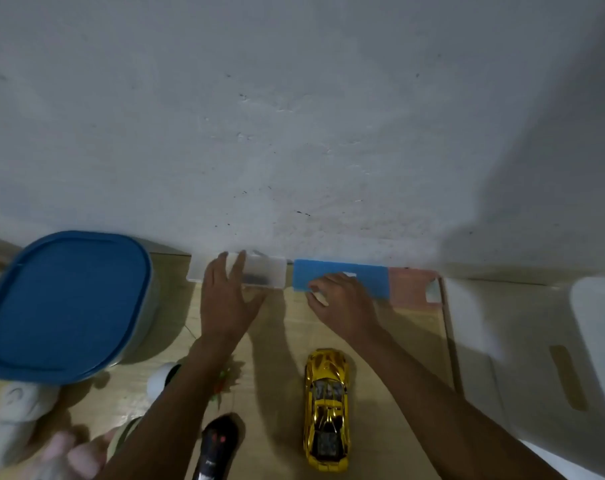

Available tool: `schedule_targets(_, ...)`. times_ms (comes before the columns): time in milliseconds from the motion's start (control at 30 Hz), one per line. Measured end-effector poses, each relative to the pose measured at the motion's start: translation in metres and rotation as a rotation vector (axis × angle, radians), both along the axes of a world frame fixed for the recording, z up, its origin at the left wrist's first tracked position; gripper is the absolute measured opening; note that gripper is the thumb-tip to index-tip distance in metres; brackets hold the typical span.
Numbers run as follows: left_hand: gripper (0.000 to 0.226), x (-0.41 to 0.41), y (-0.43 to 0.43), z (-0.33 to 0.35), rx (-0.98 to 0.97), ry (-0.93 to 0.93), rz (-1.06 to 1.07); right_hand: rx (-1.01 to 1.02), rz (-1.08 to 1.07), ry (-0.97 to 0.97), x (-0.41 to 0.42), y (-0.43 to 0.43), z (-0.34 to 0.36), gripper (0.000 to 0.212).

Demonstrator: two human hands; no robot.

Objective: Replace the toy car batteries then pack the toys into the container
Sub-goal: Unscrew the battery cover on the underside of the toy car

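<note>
Apparently fetching batteries: left hand [225, 299] lies open-fingered on the clear box [261, 271] at the table's [415, 323] far edge, right hand [342, 303] on the blue pack [356, 271], grip unclear; the car [326, 410], by the near edge, needs opening next.

We look down on a pale wooden surface [280, 375] — a blue-lidded container [62, 303] at its left, a clear plastic box [259, 271] and a blue pad [339, 273] along the far edge, a gold toy car [325, 407] and a black remote [218, 445] nearer us.
</note>
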State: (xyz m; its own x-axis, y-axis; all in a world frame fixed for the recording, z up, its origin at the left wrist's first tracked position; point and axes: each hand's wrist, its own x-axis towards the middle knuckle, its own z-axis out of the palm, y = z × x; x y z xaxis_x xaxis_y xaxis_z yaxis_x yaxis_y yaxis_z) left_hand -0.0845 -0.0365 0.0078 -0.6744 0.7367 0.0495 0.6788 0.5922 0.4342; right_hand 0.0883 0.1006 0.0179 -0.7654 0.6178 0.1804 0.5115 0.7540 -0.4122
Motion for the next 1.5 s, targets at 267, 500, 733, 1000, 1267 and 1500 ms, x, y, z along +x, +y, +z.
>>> schedule_targets(267,0.087,-0.052,-0.024,-0.004,0.016,-0.528,0.413,-0.071,0.38,-0.359,-0.105,-0.02,0.004,0.052)
schedule_targets(500,0.07,-0.054,-0.027,-0.013,0.13,-0.536,0.43,0.159,0.375,-0.413,-0.135,-0.036,0.007,0.03)
schedule_targets(733,0.074,-0.057,-0.028,-0.022,0.186,-0.594,0.452,0.251,0.462,-0.571,-0.155,-0.04,0.011,0.023)
schedule_targets(1000,0.079,-0.056,-0.029,-0.019,0.174,-0.624,0.439,0.139,0.501,-0.52,-0.16,-0.028,0.033,0.028)
schedule_targets(1267,0.073,-0.061,-0.038,-0.013,-0.067,-0.556,0.312,-0.023,0.185,-0.176,-0.136,-0.014,0.026,0.025)
schedule_targets(1500,0.049,-0.056,-0.038,-0.011,-0.024,-0.53,0.444,0.164,-0.18,0.044,-0.116,-0.04,0.02,0.006)
